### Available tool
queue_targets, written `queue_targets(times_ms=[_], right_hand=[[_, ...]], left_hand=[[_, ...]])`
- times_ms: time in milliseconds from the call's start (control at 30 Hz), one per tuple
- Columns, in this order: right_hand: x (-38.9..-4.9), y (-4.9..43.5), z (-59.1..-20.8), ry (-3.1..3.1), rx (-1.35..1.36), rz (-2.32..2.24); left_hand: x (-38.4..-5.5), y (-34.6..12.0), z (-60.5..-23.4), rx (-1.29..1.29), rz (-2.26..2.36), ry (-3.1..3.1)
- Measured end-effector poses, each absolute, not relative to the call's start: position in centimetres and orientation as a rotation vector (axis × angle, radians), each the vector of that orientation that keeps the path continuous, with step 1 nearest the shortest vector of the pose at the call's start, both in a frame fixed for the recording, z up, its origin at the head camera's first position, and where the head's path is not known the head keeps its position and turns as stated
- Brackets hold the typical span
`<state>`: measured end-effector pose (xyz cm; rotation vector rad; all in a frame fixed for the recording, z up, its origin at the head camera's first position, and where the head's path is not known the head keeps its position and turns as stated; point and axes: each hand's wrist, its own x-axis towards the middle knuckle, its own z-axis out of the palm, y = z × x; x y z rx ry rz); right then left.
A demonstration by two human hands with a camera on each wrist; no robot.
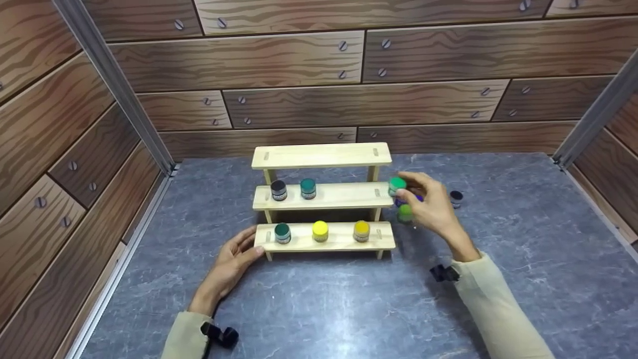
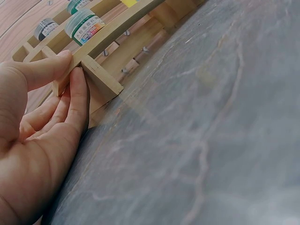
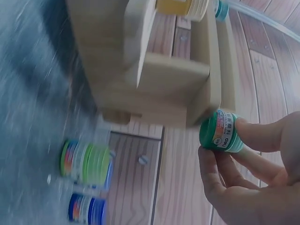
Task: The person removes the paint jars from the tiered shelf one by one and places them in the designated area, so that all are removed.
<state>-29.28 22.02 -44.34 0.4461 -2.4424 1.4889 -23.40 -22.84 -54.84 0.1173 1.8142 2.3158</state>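
Observation:
A three-tier wooden stand rises in steps on the table. My right hand pinches a green paint jar between thumb and fingers, close by the right end of the middle step. In the right wrist view, this jar's label shows beside the thumb. At the left end of the lowest step, my left hand grips the board, thumb on top and fingers beneath. A black jar and a teal jar stand on the middle step. The lowest step bears a dark green, a yellow and an ochre jar.
Right of the stand, a light green jar and a blue-violet jar are partly covered by my right hand. A dark jar stands farther right. Wood-patterned walls enclose the grey marbled table.

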Motion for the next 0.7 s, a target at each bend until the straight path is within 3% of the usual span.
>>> queue_targets(times_ms=[700], right_hand=[[-29.7,27.6,-46.8,-2.692,0.399,1.378]], left_hand=[[-23.3,-22.9,-54.9,0.116,2.297,1.838]])
